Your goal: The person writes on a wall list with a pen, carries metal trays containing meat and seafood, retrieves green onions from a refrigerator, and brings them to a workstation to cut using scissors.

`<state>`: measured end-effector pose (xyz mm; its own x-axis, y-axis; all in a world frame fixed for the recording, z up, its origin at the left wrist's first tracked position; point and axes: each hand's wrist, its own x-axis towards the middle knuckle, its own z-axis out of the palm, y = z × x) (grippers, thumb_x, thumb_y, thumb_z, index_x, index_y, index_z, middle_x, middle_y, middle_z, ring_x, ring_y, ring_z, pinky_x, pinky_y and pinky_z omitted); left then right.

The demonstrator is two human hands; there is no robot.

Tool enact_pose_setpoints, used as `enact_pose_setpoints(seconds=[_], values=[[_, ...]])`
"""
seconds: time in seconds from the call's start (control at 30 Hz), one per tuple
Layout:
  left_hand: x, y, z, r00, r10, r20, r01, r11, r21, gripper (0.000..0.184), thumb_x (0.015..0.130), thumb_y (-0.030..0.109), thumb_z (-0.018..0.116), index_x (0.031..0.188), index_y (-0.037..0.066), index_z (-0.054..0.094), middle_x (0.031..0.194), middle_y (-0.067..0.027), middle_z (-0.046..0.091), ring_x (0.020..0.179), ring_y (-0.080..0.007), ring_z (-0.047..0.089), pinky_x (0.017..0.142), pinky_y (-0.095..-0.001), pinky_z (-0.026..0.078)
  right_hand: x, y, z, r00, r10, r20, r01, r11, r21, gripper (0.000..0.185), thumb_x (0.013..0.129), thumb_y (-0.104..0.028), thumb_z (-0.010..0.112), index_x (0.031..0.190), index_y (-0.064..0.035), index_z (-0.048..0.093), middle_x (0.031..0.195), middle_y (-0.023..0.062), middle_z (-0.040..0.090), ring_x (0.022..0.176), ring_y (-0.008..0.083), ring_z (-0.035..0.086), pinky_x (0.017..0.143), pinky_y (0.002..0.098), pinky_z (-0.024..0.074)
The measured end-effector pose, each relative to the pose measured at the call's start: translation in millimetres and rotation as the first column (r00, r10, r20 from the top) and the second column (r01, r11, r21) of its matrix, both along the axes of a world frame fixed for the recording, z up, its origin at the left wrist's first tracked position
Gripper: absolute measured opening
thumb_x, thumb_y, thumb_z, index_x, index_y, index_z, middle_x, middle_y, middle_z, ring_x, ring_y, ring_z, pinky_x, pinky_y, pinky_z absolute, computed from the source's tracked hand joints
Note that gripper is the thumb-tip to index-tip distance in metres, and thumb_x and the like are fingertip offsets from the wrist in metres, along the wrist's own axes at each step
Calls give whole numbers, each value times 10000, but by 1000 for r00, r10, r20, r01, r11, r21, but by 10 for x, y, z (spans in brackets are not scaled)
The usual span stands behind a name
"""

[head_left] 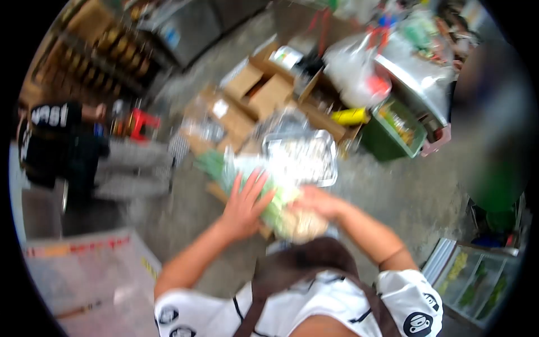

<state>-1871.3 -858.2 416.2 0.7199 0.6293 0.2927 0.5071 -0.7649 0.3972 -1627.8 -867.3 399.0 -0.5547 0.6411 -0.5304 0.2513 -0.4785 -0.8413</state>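
A long bundle of leafy green vegetables [272, 210] lies in front of my body, dark green at the far left end and pale near me; blur hides its exact kind. My left hand [246, 206] rests on its left side with the fingers spread. Against the pale right part is my right hand [317, 202], its fingers smeared by motion. Just beyond the hands, a shiny metal tray [335, 168] holds many small whitish pieces that I cannot make out. Clear plastic wrapping [283, 121] lies beside the tray.
Opened cardboard boxes [255, 90] stand ahead, near a stuffed plastic bag [356, 73]. A green crate [387, 140] is at right, a yellow roll [351, 116] beside it. Another person [62, 146] stands left near a red stool [143, 123]. A glass-topped case [474, 281] sits lower right.
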Motion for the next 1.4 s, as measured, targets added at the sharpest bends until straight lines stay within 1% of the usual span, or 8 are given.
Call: enact_pose_setpoints(seconds=[0.2,0.4,0.53,0.63,0.77,0.93,1.27,1.4], values=[[123,-319,360,808,360,467,-312,933,-181,635,571,148,746,1141,35,492,999,-119,586,914,-282,580,848,-361,447,223,286,619,783,2,-622,-231,929,-288,737,906,-581,196,1116,44,525,1026,129,614,894,181,607,753,285,494],[-4,-1050,422,302,811,501,-62,541,-838,540,619,112,717,1108,9,512,965,-58,597,906,-153,545,810,-305,433,-25,-112,712,962,-50,-267,128,951,282,293,839,-117,579,1092,29,558,992,104,603,859,158,575,785,268,458],[272,-1513,370,-56,800,597,-14,597,-802,570,597,58,671,1134,1,489,1014,-84,578,943,-188,546,849,-318,422,-49,-267,729,963,184,-196,-29,795,606,365,784,-103,621,1108,38,528,1156,109,529,1014,202,527,863,311,426],[310,-1848,367,-164,785,598,-24,603,-798,608,598,48,639,1176,-4,457,1055,-97,569,974,-209,547,858,-330,426,-129,-386,911,983,184,-6,-22,150,988,511,770,-85,624,1236,2,434,1178,138,503,1125,272,452,944,375,363],[295,-2528,321,-348,738,578,61,633,-772,618,597,26,596,1195,-10,443,1081,-112,568,992,-234,552,879,-346,432,-250,-884,892,927,328,-180,-218,865,453,628,800,-127,637,1329,-11,321,1173,123,510,1092,206,467,858,338,425],[289,-3326,274,-577,522,628,-90,724,-684,602,632,205,554,1183,-20,460,1103,-166,557,1011,-325,547,899,-411,447,-146,-1221,436,833,358,-422,-397,918,-3,543,884,-324,527,1310,-22,378,1268,121,472,1105,177,480,870,329,414],[949,-4366,137,-773,241,586,-314,658,-684,679,830,512,393,1321,48,320,1313,-161,398,1160,-303,441,942,-475,387,-18,-2782,822,769,637,-56,-507,661,553,561,669,-132,748,1155,3,505,1004,99,596,970,189,548,836,296,423],[1811,-4358,-96,-753,162,638,-220,852,-476,574,859,357,537,1304,51,344,1278,-111,434,1138,-258,457,951,-420,366,50,-3014,720,784,568,252,-398,148,906,570,639,-146,745,1133,1,504,938,153,571,865,314,526,742,357,444]])
